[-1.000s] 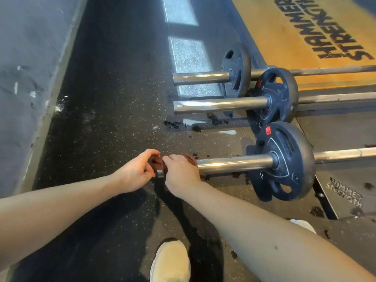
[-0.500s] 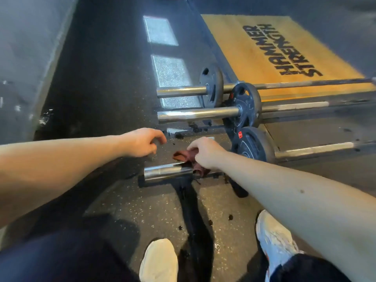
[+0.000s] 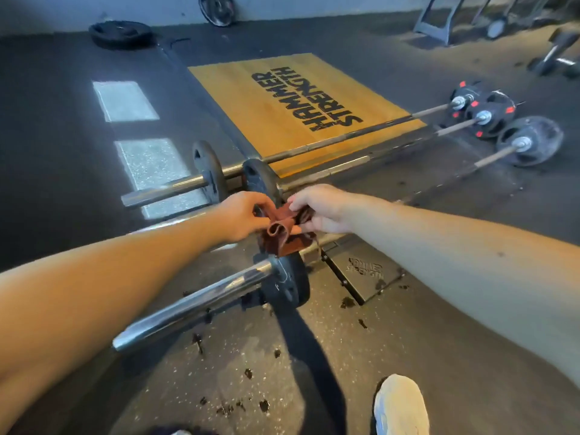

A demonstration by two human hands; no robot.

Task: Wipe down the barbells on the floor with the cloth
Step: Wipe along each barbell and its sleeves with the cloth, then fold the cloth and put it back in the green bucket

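I'm noting the cloth [image 3: 284, 230] lifting off the near barbell [image 3: 201, 296], left hand [image 3: 241, 216] and right hand [image 3: 323, 208] both pinching it, likely refolding before more wiping.

The cloth [image 3: 282, 235] in my fingers [image 3: 303, 197] is rust-brown. Barbell sleeve [image 3: 194, 306]: chrome silver. Plates [image 3: 292, 287]: black. Platform [image 3: 276, 98]: amber wood, black lettering. Floor [image 3: 282, 372]: dark grey, pale speckles.

We count a near barbell [image 3: 194, 306], a middle barbell [image 3: 345, 166] and a far barbell [image 3: 169, 189], three in all; one cloth [image 3: 282, 233]; one wooden platform [image 3: 292, 111]; a lying plate [image 3: 120, 32] and a leaning plate [image 3: 216, 7], two loose.
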